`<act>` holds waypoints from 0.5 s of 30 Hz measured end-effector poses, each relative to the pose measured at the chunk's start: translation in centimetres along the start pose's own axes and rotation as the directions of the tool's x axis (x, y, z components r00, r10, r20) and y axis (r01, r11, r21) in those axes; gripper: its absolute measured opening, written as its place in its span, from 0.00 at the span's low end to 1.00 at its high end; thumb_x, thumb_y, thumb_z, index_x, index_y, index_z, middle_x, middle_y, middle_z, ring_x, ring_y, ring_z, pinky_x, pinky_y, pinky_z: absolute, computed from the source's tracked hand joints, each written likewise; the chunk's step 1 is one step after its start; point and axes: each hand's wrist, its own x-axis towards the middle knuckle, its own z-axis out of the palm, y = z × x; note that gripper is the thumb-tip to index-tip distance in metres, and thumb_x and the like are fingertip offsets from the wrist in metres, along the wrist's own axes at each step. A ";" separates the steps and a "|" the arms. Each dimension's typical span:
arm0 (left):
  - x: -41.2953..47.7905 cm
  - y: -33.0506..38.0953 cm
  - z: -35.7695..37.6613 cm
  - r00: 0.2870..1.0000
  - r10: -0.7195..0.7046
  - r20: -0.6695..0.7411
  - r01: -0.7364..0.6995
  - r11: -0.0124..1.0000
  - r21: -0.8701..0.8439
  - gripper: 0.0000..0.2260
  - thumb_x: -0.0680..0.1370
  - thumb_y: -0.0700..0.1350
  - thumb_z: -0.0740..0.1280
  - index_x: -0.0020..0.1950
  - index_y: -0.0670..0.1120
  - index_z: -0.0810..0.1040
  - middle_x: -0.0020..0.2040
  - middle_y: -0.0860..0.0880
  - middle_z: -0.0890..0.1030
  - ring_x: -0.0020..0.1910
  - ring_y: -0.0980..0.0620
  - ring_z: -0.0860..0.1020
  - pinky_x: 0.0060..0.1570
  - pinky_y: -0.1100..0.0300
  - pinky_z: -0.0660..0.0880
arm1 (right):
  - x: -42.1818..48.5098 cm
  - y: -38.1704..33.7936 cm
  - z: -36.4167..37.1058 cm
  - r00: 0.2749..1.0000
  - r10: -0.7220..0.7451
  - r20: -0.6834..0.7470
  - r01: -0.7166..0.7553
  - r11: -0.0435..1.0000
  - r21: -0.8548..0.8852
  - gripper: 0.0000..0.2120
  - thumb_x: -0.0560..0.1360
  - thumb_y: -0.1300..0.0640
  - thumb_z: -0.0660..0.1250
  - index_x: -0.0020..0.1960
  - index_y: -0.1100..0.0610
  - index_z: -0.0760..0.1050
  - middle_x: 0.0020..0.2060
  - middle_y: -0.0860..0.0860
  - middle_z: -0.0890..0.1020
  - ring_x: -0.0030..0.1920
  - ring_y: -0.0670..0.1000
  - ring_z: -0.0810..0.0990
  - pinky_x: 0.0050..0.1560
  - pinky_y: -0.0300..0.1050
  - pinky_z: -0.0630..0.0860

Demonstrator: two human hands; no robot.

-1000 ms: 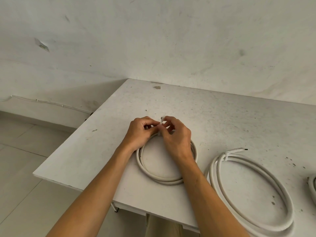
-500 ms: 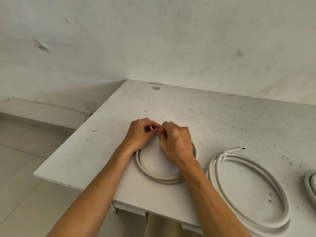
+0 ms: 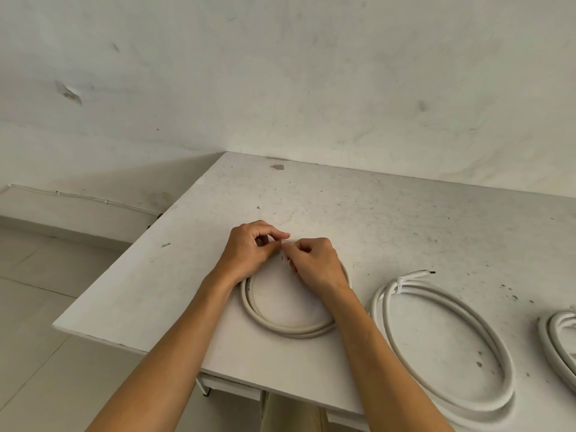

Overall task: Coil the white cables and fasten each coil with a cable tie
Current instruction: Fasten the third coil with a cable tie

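A small coil of white cable (image 3: 282,327) lies flat on the white table (image 3: 389,226) near its front left corner. Both hands meet at the coil's far side. My left hand (image 3: 249,251) and my right hand (image 3: 314,263) pinch a thin white cable tie (image 3: 284,243) between their fingertips, right at the cable. The tie is mostly hidden by the fingers. A larger white coil (image 3: 442,347) lies to the right, held by a tie (image 3: 400,283) at its far left, with a free cable end sticking out.
A third coil (image 3: 561,341) is cut off by the right frame edge. The table's left edge and front edge are close to the small coil. A bare wall stands behind the table. Tiled floor lies to the left.
The tie's tail that stood up between my fingers a second ago is no longer seen. My hands have dropped lower onto the coil's far side, fingertips still together.
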 end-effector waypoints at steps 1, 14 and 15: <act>0.0 0.0 0.0 1.000 0.004 -0.001 -0.004 1.000 0.000 0.07 0.74 0.38 0.76 0.49 0.49 0.89 0.44 0.55 0.85 0.37 0.60 0.78 0.40 0.70 0.72 | 0.1 -0.1 -0.1 0.999 0.013 0.036 -0.013 1.000 0.011 0.17 0.76 0.49 0.67 0.30 0.52 0.77 0.24 0.45 0.76 0.23 0.43 0.68 0.25 0.34 0.65; 0.0 -0.5 0.6 0.996 0.083 0.034 -0.087 0.988 0.127 0.08 0.73 0.40 0.77 0.49 0.52 0.89 0.42 0.54 0.84 0.35 0.53 0.77 0.38 0.60 0.75 | 0.0 0.4 -1.0 0.989 0.023 0.145 -0.019 0.999 -0.030 0.12 0.72 0.57 0.66 0.31 0.53 0.69 0.19 0.43 0.66 0.23 0.46 0.63 0.28 0.41 0.61; -0.1 -0.4 0.6 0.996 0.080 0.025 -0.082 0.988 0.134 0.08 0.73 0.41 0.78 0.48 0.52 0.89 0.42 0.54 0.84 0.35 0.52 0.77 0.39 0.57 0.76 | -0.2 0.4 -1.1 0.990 0.031 0.141 -0.028 0.999 -0.021 0.14 0.73 0.57 0.66 0.30 0.53 0.70 0.20 0.43 0.68 0.23 0.46 0.64 0.28 0.42 0.63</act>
